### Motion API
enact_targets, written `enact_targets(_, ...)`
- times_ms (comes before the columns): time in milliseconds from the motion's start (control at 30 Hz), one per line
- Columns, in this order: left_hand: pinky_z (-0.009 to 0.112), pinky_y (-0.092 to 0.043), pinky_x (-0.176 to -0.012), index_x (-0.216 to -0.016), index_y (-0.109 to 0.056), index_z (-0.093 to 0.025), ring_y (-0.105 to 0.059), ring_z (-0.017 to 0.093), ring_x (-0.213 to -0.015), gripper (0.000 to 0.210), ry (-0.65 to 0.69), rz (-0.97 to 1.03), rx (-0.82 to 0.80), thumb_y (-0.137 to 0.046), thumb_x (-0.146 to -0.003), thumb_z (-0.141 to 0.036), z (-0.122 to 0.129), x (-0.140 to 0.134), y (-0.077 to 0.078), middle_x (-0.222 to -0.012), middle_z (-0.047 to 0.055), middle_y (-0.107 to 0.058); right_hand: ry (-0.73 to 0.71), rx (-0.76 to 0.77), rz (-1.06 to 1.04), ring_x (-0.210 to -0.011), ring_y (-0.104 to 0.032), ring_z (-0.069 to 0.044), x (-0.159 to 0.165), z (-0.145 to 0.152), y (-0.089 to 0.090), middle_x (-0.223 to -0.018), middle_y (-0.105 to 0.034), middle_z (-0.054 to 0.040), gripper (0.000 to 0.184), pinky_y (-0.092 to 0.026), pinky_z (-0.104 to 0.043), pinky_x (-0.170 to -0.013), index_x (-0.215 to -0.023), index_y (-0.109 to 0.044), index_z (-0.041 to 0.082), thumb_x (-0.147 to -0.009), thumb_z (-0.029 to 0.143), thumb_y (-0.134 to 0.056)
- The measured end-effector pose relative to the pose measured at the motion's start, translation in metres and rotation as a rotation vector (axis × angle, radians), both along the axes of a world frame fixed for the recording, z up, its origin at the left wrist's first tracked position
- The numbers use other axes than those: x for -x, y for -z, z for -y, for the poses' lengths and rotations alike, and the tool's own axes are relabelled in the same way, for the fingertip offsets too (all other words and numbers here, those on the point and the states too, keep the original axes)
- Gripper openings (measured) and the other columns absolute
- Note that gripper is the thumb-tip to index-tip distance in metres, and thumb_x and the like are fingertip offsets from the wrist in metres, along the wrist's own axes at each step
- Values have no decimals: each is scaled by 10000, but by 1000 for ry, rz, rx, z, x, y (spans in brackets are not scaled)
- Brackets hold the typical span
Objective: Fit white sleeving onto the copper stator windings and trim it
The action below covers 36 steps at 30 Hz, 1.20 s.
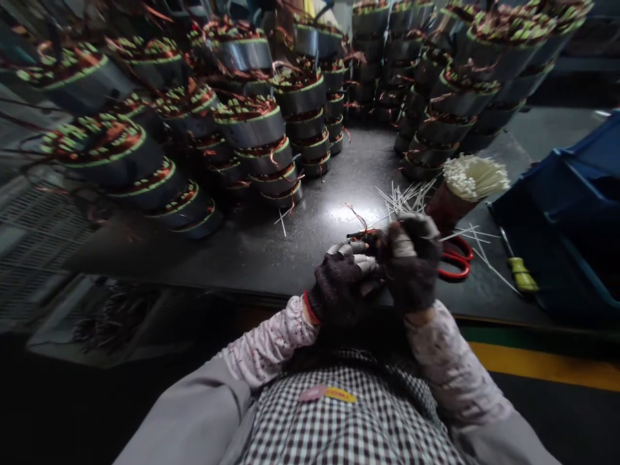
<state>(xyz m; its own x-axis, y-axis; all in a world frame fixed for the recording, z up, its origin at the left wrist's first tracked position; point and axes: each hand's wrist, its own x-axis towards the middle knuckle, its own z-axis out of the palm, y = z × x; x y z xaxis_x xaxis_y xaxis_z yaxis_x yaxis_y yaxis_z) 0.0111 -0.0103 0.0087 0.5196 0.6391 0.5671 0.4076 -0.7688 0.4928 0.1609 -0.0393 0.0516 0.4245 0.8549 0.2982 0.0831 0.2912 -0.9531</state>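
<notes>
My left hand (pixel 345 278), in a dark glove with whitish fingertips, is closed near the table's front edge. At its fingertips a small bundle of dark and red wires (pixel 362 234) sticks out, with thin copper strands (pixel 357 216) rising from it. My right hand (pixel 411 268), gloved the same way, is closed beside it with the fingers curled in; what it grips is hidden and a little blurred. Red-handled scissors (pixel 455 258) lie just right of my right hand. Loose white sleeving sticks (pixel 404 199) are scattered behind it.
Stacks of motor stators (pixel 256 126) with copper windings stand at left and back, more stators (pixel 450 97) at right. A container of white sticks (pixel 472 181), a screwdriver (pixel 522 274) and a blue bin (pixel 566 213) are on the right. A crate (pixel 53 323) sits below left.
</notes>
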Motion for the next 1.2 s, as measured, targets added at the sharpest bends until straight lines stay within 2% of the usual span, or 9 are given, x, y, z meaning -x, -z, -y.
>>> enact_targets(167, 507, -586, -1010, -1066, -852, -232, -775, 285, -1003, 279, -92, 51, 74, -799, -909, -457, 1, -1, -9, -965, 55, -846, 27, 3, 324, -947, -761, -256, -59, 1, -6, -1156, -780, -114, 296, -604, -413, -825, -1097, -700, 247, -1062, 499, -550)
enact_targets(267, 506, -577, -1021, -909, -854, -257, -773, 275, -989, 126, -98, 67, 69, -819, -880, -375, -1, -5, -8, -794, 18, -809, 178, 338, 906, -885, -748, -290, -122, 2, -8, -1075, -790, -187, 311, -528, -398, -759, -1184, -727, 191, -1008, 433, -640)
enact_targets(367, 515, -583, -1033, -1011, -849, -251, -768, 287, -1057, 171, -130, 61, 13, -827, -880, -360, 0, -6, -3, -884, 28, -828, -147, 628, 1363, -773, -719, -285, -155, -15, -5, -954, -781, -224, 364, -438, -389, -685, -1210, -742, 141, -1041, 434, -607)
enact_targets(433, 512, -594, -1060, -1187, -810, -231, -763, 290, -1134, 323, -135, 58, -38, -818, -898, -375, 2, -2, 3, -1048, 54, -843, -243, 624, 1477, -774, -717, -279, -162, -23, -1, -953, -775, -230, 411, -420, -382, -681, -1198, -735, 129, -1063, 483, -575)
enact_targets(700, 482, -660, -1049, -1359, -680, -211, -750, 305, -1232, 489, -228, 91, -146, -815, -928, -400, 5, 14, 28, -1217, 91, -805, -273, 415, 1105, -787, -729, -300, -164, 43, 17, -962, -780, -151, 233, -545, -416, -707, -1104, -685, 215, -944, 379, -640)
enact_targets(800, 460, -681, -1015, -1366, -664, -229, -759, 310, -1211, 510, -231, 79, -148, -820, -922, -426, 5, 12, 29, -1216, 76, -799, -285, 397, 1093, -841, -737, -336, -148, 61, 17, -1053, -762, -171, 426, -590, -472, -753, -1163, -662, 184, -905, 521, -693)
enact_targets(900, 479, -673, -1047, -1381, -638, -233, -757, 319, -1222, 536, -248, 107, -163, -820, -923, -445, 5, 11, 32, -1223, 84, -792, -253, 432, 1178, -869, -748, -389, -139, 57, 15, -1083, -763, -211, 512, -600, -529, -768, -1158, -694, 159, -863, 577, -708)
enact_targets(1067, 507, -647, -1095, -1382, -620, -234, -748, 311, -1242, 530, -248, 108, -116, -802, -934, -451, 4, 12, 41, -1207, 102, -784, -534, 470, 825, -770, -764, -324, -154, 39, 17, -930, -822, -124, 345, -620, -436, -680, -1043, -764, 253, -922, 556, -650)
enact_targets(1200, 534, -616, -1140, -1410, -613, -236, -735, 323, -1278, 563, -233, 106, -83, -811, -920, -431, 4, 14, 46, -1247, 116, -774, -396, 465, 1040, -827, -759, -327, -148, 20, 12, -966, -812, -159, 380, -600, -433, -772, -1096, -742, 195, -927, 531, -686)
